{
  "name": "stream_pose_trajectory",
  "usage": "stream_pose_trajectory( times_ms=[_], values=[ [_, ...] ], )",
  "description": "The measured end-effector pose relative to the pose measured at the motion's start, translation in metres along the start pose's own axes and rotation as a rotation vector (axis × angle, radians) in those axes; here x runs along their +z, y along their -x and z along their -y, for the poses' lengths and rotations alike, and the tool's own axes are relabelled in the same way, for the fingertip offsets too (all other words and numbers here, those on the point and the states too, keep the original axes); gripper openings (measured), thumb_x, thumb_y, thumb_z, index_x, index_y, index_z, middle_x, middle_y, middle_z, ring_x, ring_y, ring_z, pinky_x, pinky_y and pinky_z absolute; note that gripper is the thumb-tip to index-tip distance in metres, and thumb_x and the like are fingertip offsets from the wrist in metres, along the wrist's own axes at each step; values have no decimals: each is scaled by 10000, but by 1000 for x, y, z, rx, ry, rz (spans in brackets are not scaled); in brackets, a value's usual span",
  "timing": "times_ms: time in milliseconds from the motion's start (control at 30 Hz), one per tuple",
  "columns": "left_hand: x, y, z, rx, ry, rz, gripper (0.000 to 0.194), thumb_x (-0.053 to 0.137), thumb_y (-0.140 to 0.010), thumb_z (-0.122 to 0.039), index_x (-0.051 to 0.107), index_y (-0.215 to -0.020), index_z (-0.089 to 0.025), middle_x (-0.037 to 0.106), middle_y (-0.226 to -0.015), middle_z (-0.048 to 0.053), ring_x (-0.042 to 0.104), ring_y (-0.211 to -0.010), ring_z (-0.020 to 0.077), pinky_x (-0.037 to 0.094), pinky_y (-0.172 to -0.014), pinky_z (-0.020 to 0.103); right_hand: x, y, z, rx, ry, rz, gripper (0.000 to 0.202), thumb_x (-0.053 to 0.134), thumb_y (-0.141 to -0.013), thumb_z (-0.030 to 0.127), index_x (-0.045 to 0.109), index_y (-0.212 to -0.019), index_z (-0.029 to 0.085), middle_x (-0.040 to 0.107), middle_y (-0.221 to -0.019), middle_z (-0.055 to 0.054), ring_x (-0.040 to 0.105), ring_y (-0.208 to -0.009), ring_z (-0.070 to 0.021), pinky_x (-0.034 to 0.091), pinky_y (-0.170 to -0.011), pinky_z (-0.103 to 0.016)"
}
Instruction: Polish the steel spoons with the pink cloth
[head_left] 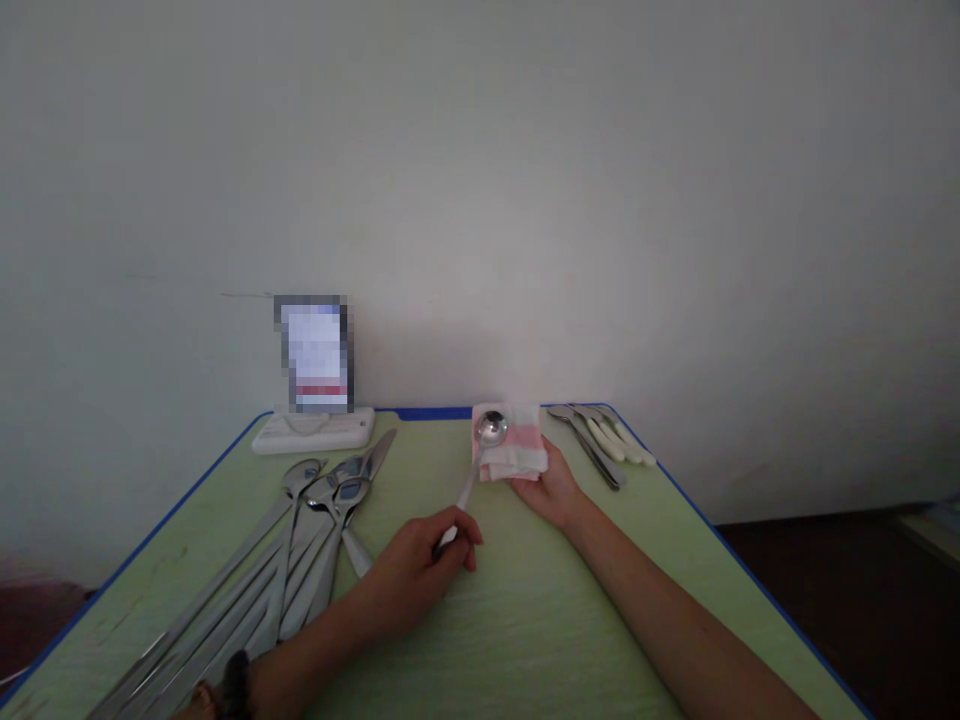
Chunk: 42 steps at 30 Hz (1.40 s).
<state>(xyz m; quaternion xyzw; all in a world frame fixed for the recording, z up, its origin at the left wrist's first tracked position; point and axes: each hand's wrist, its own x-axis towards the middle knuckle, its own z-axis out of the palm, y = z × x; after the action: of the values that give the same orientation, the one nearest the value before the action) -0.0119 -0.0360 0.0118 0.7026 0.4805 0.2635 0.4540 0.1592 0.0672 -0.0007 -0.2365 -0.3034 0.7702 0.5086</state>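
My left hand (431, 560) is closed around the handle of a metal spoon (491, 428), whose round bowl points away from me. Behind that bowl lies a folded pink and white cloth (525, 440), held from below and the right by my right hand (551, 487). The spoon's bowl appears to rest against the cloth. Most fingers of my right hand are hidden beneath the cloth. Left of my left hand is a pile of long-handled metal cutlery (300, 540), spoons and a knife among it, partly covered by my forearm.
At the table's back right lie several utensils (600, 440), some with cream handles and one with a dark metal handle. A lit phone (319, 355), blurred out, stands on a white base (315, 430) at the back left. The green table (517, 640) has a blue edge against the wall.
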Motion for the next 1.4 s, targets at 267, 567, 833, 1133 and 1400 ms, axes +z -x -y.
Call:
stream_pose_trajectory(
  times_ms=[267, 567, 833, 1133, 1400],
  values=[
    [0, -1, -2, -6, 0, 2, 171, 411, -805, -211, 564, -861, -160, 603, -682, -29, 379, -490, 85, 286, -472, 192, -1, 1, 1, 15, -13, 38, 338, 352, -885, 265, 660, -801, 153, 699, -672, -26, 625, -595, -158, 518, -733, -324],
    [-1, -1, -1, 11, -36, -4, 172, 414, -791, -185, 578, -837, -159, 598, -660, -31, 388, -502, 88, 280, -481, 192, 3, 3, 2, 38, -30, 34, 358, 371, -882, 386, 647, -867, 157, 712, -733, -26, 637, -634, -169, 515, -748, -340],
    [-1, 0, -5, 5, -37, -7, 173, 412, -801, -203, 581, -789, -164, 511, -583, -51, 370, -493, 88, 258, -480, 194, 7, 5, 4, 22, -39, 34, 341, 419, -857, 423, 642, -910, 170, 717, -790, -24, 652, -724, -185, 511, -766, -342],
    [-1, -1, -2, 11, -32, 2, 173, 416, -799, -195, 586, -802, -165, 553, -613, -43, 385, -497, 89, 267, -480, 192, 5, 6, 3, 57, -52, 22, 383, 365, -882, 422, 641, -906, 159, 710, -745, -31, 647, -692, -188, 518, -753, -363],
    [-1, 0, -3, 4, -20, 9, 171, 414, -804, -192, 581, -816, -160, 569, -630, -40, 382, -497, 87, 277, -481, 192, 4, 4, 3, 52, -62, 36, 413, 341, -894, 436, 642, -886, 154, 697, -699, -28, 635, -639, -174, 527, -701, -336]
  ],
)
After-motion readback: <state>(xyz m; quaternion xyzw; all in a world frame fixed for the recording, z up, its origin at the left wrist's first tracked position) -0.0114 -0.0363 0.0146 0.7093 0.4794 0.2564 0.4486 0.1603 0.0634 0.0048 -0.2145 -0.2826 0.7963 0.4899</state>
